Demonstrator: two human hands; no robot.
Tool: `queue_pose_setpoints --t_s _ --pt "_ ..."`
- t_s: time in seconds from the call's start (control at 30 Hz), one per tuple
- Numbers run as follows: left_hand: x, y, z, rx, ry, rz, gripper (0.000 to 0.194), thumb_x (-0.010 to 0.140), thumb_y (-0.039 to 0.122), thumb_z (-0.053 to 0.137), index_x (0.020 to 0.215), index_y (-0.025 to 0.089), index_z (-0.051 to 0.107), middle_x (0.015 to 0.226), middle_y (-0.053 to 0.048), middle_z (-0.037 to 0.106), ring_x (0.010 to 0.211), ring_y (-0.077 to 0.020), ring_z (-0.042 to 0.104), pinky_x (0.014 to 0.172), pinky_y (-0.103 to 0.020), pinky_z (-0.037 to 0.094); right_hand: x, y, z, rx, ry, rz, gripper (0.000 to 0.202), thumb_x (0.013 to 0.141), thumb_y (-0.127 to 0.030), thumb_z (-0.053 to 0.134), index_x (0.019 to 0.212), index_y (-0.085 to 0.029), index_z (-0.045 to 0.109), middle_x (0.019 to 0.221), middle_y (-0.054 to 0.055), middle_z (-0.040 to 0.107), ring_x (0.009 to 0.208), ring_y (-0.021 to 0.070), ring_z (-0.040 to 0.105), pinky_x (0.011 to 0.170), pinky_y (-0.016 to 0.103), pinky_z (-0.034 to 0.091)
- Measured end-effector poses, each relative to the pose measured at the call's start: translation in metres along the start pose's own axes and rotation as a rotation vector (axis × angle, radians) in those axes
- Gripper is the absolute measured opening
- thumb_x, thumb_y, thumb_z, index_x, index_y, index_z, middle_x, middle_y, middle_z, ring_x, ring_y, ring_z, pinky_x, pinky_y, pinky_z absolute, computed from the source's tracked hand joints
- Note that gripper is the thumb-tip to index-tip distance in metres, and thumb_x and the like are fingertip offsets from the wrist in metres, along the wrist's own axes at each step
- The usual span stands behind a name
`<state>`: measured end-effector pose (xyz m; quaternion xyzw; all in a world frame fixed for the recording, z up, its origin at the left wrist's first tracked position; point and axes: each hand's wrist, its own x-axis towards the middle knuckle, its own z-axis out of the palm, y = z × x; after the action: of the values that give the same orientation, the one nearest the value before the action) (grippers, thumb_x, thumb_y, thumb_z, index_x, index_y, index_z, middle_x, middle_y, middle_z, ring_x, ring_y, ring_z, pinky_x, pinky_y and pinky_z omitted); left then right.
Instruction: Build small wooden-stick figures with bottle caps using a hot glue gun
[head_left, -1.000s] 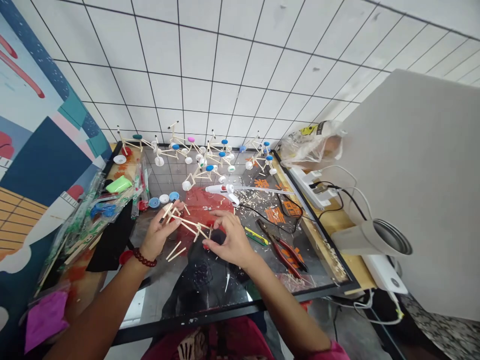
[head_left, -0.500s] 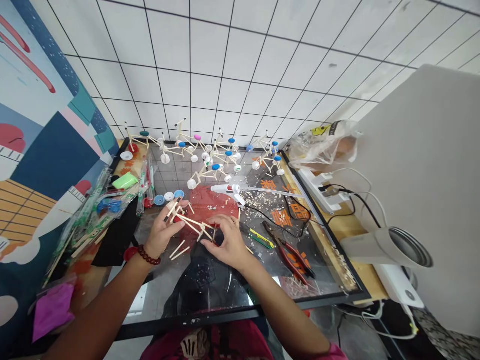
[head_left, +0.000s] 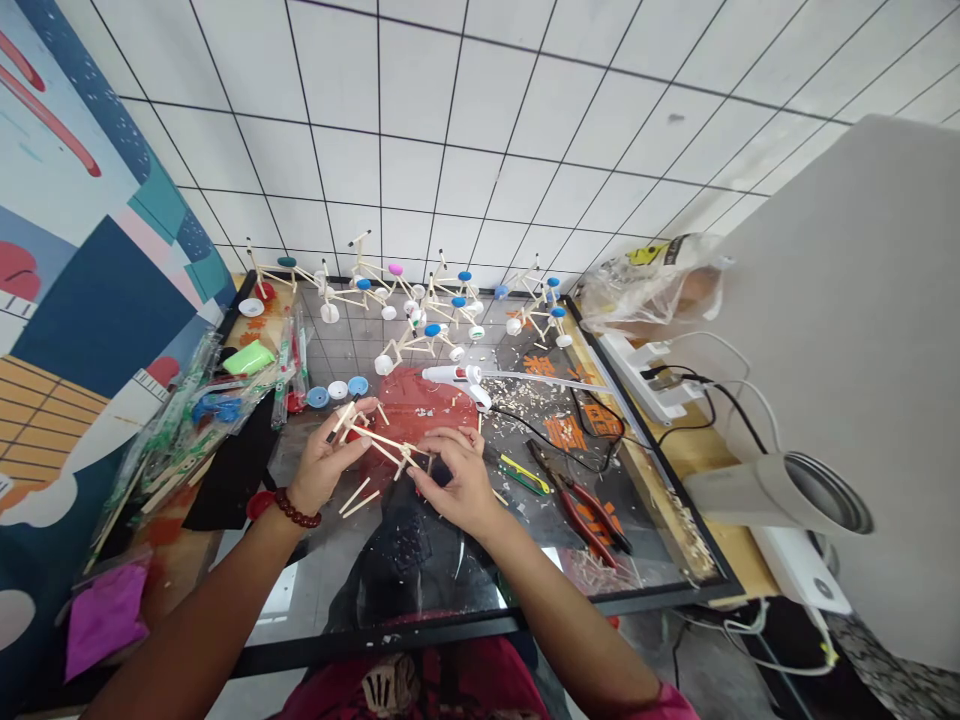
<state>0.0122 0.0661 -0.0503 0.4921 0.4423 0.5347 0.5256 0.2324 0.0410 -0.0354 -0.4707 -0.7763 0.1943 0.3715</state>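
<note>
A small frame of pale wooden sticks is held above the dark glossy tabletop, over the edge of a red patch. My left hand, with a beaded bracelet at its wrist, grips the frame's left end between thumb and fingers. At the frame's right end, my right hand pinches with thumb and fingers curled round the stick joint; the fingertips partly hide it. Two loose sticks lie on the tabletop below the frame. A white glue gun rests just behind my hands.
Several stick models with coloured caps stand along the back. Blue and white caps lie at the left. Red-handled pliers and a yellow-green cutter are at the right, near a power strip. Packaged sticks fill the left side.
The fingers of my right hand have shifted slightly at the frame's right end, which sits a little higher and flatter. My left hand keeps its grip.
</note>
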Motion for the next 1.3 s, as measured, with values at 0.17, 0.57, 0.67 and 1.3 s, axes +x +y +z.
queue_pose_setpoints --t_s 0.17,0.57,0.67,1.3 --pt "0.001 0.002 0.0 0.04 -0.001 0.02 0.038 0.078 0.034 0.075 0.115 0.027 0.072 0.13 -0.004 0.067 0.128 -0.0307 0.056 0.112 -0.046 0.04 0.0 0.0 0.0 0.012 0.022 0.036 0.018 0.086 -0.032 0.067 0.102 -0.024 0.064 0.101 0.003 0.075 0.106 0.0218 0.066 0.106 0.044 0.026" --pt "0.0 0.001 -0.001 -0.009 -0.004 -0.011 0.045 0.076 0.032 0.078 0.12 0.026 0.069 0.133 -0.007 0.065 0.129 -0.0303 0.055 0.113 -0.045 0.039 0.0 0.006 -0.011 0.013 0.114 0.033 0.025 0.084 -0.033 0.068 0.107 -0.025 0.064 0.109 0.006 0.073 0.112 0.0254 0.064 0.108 0.046 0.032" --pt "0.0 0.002 -0.001 0.003 -0.001 -0.005 0.046 0.076 0.033 0.078 0.121 0.025 0.068 0.133 -0.007 0.065 0.129 -0.0312 0.055 0.113 -0.046 0.039 0.003 0.025 -0.034 0.02 0.293 0.176 0.011 0.09 -0.029 0.056 0.093 -0.024 0.065 0.098 0.006 0.074 0.101 0.0233 0.067 0.097 0.041 0.045" --pt "0.002 -0.005 -0.005 0.033 0.008 0.057 0.046 0.077 0.034 0.077 0.121 0.024 0.069 0.132 -0.008 0.067 0.127 -0.0302 0.057 0.11 -0.044 0.042 0.07 0.09 -0.028 -0.091 0.097 0.311 0.021 0.08 -0.033 0.067 0.094 -0.018 0.073 0.087 0.009 0.074 0.079 0.0245 0.066 0.075 0.034 0.049"
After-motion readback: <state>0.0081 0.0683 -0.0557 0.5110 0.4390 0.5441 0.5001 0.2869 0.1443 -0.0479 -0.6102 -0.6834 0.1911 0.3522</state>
